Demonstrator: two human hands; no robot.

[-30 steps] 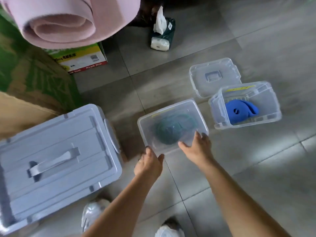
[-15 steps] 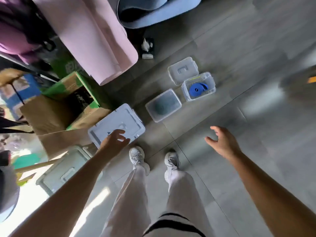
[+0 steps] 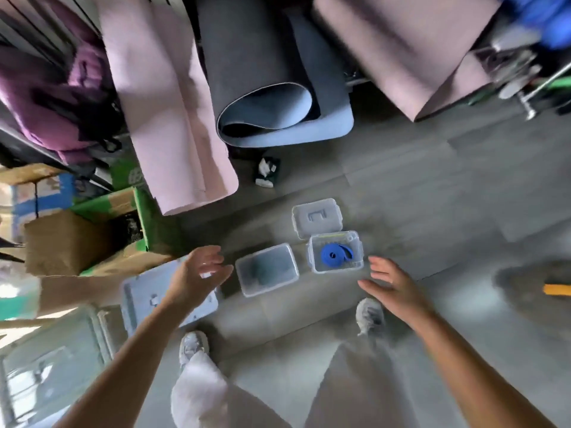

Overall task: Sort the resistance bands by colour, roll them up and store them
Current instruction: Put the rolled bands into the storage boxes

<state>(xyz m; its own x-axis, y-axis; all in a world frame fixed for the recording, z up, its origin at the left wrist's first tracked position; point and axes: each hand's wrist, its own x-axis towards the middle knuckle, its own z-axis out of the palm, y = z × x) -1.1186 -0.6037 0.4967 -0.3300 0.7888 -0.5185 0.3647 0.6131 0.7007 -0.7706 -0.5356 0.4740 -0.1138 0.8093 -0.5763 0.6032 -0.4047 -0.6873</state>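
While the left hand [image 3: 197, 273] and right hand [image 3: 392, 285] hover empty and spread wide, the rolled blue band [image 3: 335, 254] may uncoil because its box [image 3: 336, 269] stands lidless.

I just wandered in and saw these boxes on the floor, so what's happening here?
A person stands over two small clear boxes on the floor. The left hand and right hand hover open, holding nothing. The open box holds a rolled blue band, its lid lying beside it. The other box looks closed, with a dark roll inside, too blurred to name.
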